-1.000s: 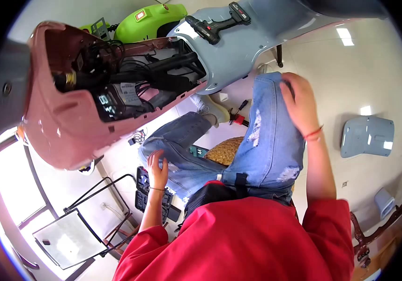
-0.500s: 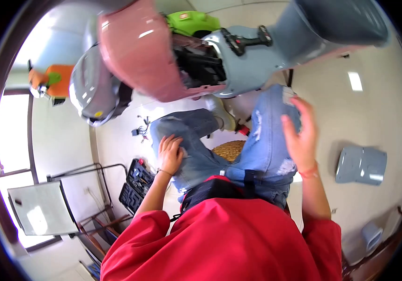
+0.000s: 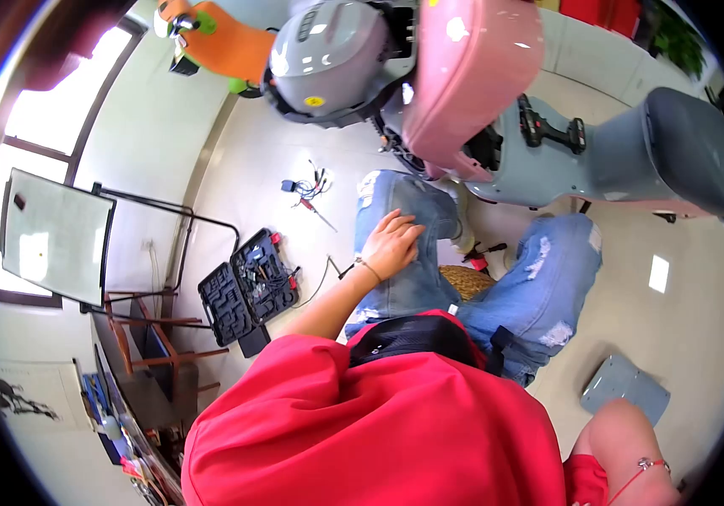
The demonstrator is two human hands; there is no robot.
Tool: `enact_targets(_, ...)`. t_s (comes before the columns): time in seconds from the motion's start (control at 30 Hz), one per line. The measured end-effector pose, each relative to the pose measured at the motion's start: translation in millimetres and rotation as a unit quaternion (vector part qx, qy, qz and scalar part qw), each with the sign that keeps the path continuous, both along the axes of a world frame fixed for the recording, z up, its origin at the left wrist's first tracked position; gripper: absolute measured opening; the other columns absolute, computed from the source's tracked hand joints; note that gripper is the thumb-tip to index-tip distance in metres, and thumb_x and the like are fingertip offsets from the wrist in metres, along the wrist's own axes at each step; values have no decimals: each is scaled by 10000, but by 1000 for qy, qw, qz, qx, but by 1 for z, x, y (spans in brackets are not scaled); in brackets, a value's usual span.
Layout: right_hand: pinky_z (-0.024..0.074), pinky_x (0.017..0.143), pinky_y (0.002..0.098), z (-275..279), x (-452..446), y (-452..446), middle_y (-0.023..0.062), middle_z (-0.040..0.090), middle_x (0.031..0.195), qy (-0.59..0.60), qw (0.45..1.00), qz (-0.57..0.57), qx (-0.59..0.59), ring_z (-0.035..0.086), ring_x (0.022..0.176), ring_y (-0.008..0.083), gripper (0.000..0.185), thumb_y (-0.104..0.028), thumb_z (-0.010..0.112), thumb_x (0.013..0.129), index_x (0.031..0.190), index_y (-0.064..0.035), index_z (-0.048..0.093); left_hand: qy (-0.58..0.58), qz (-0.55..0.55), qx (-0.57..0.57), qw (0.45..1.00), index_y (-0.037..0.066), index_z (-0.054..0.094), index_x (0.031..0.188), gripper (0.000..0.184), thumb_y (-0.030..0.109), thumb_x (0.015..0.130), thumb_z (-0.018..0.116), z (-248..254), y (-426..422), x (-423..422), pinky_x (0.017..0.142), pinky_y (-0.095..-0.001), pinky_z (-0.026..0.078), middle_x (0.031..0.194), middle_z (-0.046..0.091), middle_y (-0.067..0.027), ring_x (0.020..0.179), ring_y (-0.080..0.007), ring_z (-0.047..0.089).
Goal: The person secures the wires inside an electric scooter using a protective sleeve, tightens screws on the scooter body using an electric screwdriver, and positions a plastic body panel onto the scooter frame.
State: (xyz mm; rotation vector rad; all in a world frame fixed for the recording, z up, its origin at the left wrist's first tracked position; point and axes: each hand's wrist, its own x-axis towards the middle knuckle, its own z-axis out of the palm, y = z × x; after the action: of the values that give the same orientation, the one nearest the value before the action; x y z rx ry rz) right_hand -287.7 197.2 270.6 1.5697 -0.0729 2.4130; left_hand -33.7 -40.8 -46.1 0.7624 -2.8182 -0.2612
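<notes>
My left hand (image 3: pixel 391 244) lies on the left leg of my ripped jeans (image 3: pixel 417 295), its fingers stretched out and nothing held. At the bottom right edge my right arm is bent back; of my right hand (image 3: pixel 651 487), only part shows beyond the red string bracelet, and the fingers are hidden. In front of my knees stands a scooter with a pink front shield (image 3: pixel 472 84) and a grey-blue footboard and seat (image 3: pixel 691 152). A black cordless drill (image 3: pixel 550 131) rests on the footboard, touched by neither hand. A loose grey-blue panel (image 3: pixel 626 390) lies on the floor nearest my right arm.
An open black tool case (image 3: pixel 248 287) sits on the floor at left. Above it lie cables and a red-handled tool (image 3: pixel 310 205). A whiteboard (image 3: pixel 56 236) on a black frame stands farther left. A woven stool (image 3: pixel 466 282) is beneath me; an orange scooter (image 3: pixel 231 42) stands behind.
My view has turned leftward, so the scooter appears farther right. My right hand has left the area above my right knee and swung back beside my body. My left hand stays on my leg.
</notes>
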Motion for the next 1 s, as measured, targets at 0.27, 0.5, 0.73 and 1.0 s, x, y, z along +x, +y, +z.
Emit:
enact_targets(0.27, 416, 861, 345, 6, 23, -4, 47, 597, 972, 5, 999, 40, 21, 561, 920, 190, 195, -210, 466, 962, 1025, -53, 561, 43, -1, 7, 999, 93, 600, 1146, 316, 161, 839, 580, -15, -6, -1, 1124, -430, 312, 1126, 630, -113, 1192, -236, 531)
enact_targets(0.5, 427, 840, 341, 21, 28, 11, 61, 591, 973, -1, 998, 57, 13, 565, 917, 199, 206, -214, 463, 961, 1024, -40, 554, 37, 13, 5, 999, 96, 608, 1149, 326, 158, 830, 578, -14, -4, 7, 1120, -425, 321, 1113, 632, -120, 1177, -239, 543)
enact_targets(0.73, 438, 819, 338, 11, 35, 12, 75, 586, 975, -23, 994, 100, 22, 569, 913, 209, 217, -217, 460, 959, 1023, -28, 547, 50, 16, -28, 998, 102, 609, 1145, 342, 160, 809, 590, -15, -15, 6, 1114, -418, 329, 1104, 634, -113, 1167, -239, 547)
enact_targets(1.0, 450, 795, 333, 12, 42, 25, 90, 580, 976, -18, 992, 124, 36, 573, 908, 220, 232, -221, 457, 958, 1022, -14, 539, 71, 20, -27, 997, 96, 611, 1139, 346, 141, 796, 598, -10, 7, 5, 1110, -412, 337, 1081, 639, -117, 1140, -240, 562)
